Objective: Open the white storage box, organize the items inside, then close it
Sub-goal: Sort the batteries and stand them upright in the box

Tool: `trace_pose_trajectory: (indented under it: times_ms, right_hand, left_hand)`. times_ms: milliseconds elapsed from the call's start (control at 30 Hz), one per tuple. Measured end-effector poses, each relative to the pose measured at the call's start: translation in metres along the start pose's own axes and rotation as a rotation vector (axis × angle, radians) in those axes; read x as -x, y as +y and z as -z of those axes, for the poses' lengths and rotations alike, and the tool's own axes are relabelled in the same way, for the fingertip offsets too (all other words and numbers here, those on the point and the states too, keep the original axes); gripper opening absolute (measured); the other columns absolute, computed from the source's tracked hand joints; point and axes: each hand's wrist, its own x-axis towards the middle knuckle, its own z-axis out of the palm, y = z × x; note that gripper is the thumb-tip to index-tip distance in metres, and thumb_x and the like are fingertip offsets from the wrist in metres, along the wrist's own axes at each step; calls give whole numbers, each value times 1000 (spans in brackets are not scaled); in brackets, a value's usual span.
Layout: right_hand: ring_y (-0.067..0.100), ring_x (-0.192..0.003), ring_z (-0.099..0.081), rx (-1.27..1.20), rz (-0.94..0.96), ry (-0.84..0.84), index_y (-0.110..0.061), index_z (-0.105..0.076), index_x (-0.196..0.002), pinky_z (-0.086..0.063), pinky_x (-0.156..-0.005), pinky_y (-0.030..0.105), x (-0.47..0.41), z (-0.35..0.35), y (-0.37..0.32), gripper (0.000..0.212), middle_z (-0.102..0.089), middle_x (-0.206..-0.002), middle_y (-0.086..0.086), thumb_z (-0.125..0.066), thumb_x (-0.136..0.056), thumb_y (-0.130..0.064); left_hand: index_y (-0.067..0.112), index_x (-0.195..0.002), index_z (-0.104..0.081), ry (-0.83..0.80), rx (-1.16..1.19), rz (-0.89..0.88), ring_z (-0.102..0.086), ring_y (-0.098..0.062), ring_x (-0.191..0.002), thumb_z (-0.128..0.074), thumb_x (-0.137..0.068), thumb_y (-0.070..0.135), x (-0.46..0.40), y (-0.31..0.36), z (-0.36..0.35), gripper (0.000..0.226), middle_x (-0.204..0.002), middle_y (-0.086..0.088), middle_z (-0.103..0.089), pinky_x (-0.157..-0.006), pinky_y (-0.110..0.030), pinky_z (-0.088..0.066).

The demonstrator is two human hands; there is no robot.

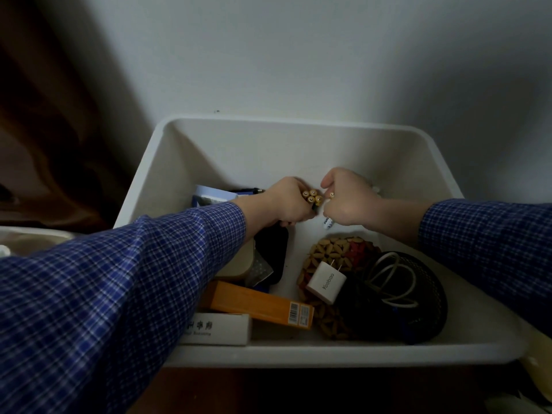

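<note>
Sleeves of blue check cloth reach in from both lower corners, over the near rim of the white storage box (298, 355), which stands open with no lid on it, pushed against a pale wall (298, 55).

Nearest inside, along the front wall on the left, lies a white carton (221, 328) with dark printed characters, and just behind it, partly resting over it, an orange carton (254, 301) with a barcode label at its right end. To the right sits a black mesh bowl (424, 309) holding a coiled white cable (391, 282). A white plug adapter (325, 282) lies tilted against the bowl's left side, on top of a round woven mat (334, 252) of tan and red pieces that the bowl partly covers.

Further in, under the left forearm, a black pouch (274, 243) lies beside a pale flat object that the sleeve mostly hides.

Beyond these, mid-box, the two hands meet, nearly touching. The left hand (286, 204) is curled tight around a bundle of batteries (312, 196), whose gold ends point toward the camera. The right hand (349, 201) pinches a single white battery (328, 222) that pokes out below its fingers.

Behind the left hand, a blue-and-white packet (212, 195) leans near the back left of the box.
</note>
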Motion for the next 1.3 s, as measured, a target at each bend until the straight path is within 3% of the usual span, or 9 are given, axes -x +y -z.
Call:
trace_pose_trajectory:
  times_ms: [100,233,400,533,733,833,933,1133,1300]
  right_hand:
    - [27,-103,-62,-64,5,31,-9,-59,-117,-55,-80,34,0,3,0,35,-63,-118,13,-58,-86,7]
    - [23,-95,-67,-107,22,81,-10,-64,-110,-49,-70,24,-2,3,2,32,-71,-105,9,-56,-86,9]
    - [26,-108,-64,32,22,87,-12,-68,-118,-54,-96,39,-5,4,10,31,-69,-115,9,-61,-91,1]
    - [26,-96,-68,174,61,81,-9,-74,-103,-55,-84,30,-7,6,10,19,-73,-103,12,-67,-88,1]
    - [29,-97,-66,145,127,88,-16,-70,-107,-56,-89,43,-7,2,9,17,-70,-103,8,-71,-90,-12]
    - [25,-96,-67,177,169,104,-14,-70,-111,-53,-81,31,-6,-1,11,20,-71,-105,8,-68,-91,-9]
    - [24,-91,-67,239,176,101,-16,-71,-105,-41,-70,24,-6,-1,11,15,-73,-99,5,-70,-91,-12]
    - [29,-89,-66,352,235,73,-11,-71,-107,-57,-83,40,-9,2,9,15,-71,-95,12,-69,-91,-12]
    - [29,-88,-65,388,258,68,-12,-69,-106,-56,-78,38,-8,2,9,13,-70,-95,12,-67,-94,-17]
  left_hand:
    - [-4,-112,-68,-11,-26,10,-48,-21,-49,-69,-86,8,-2,0,0,28,-70,-15,-60,-39,-23,-37]
    - [-6,-109,-69,-7,-38,24,-49,-23,-51,-68,-85,7,-3,-1,0,28,-69,-16,-59,-39,-23,-37]
    - [-8,-109,-69,-6,-49,35,-48,-22,-49,-69,-84,7,-5,-3,0,29,-68,-15,-58,-39,-23,-37]
    - [-6,-110,-70,-5,-59,22,-50,-22,-51,-71,-85,9,-5,-3,-1,29,-71,-14,-60,-38,-22,-38]
    - [-6,-114,-69,-4,-30,11,-47,-20,-46,-68,-84,5,-5,-4,-1,32,-72,-16,-60,-35,-21,-36]
    - [-5,-111,-70,-1,-27,2,-46,-19,-46,-68,-83,4,-5,-5,-2,30,-72,-16,-60,-35,-21,-37]
    - [-5,-109,-70,-1,-32,8,-47,-19,-44,-69,-83,4,-5,-5,-1,27,-70,-16,-60,-34,-20,-37]
    - [-6,-110,-69,-3,-28,12,-49,-23,-51,-68,-83,4,-5,-4,-1,28,-72,-16,-59,-36,-21,-37]
    - [-4,-110,-70,1,-30,10,-47,-19,-45,-69,-82,4,-4,-4,-1,28,-71,-16,-60,-34,-20,-37]
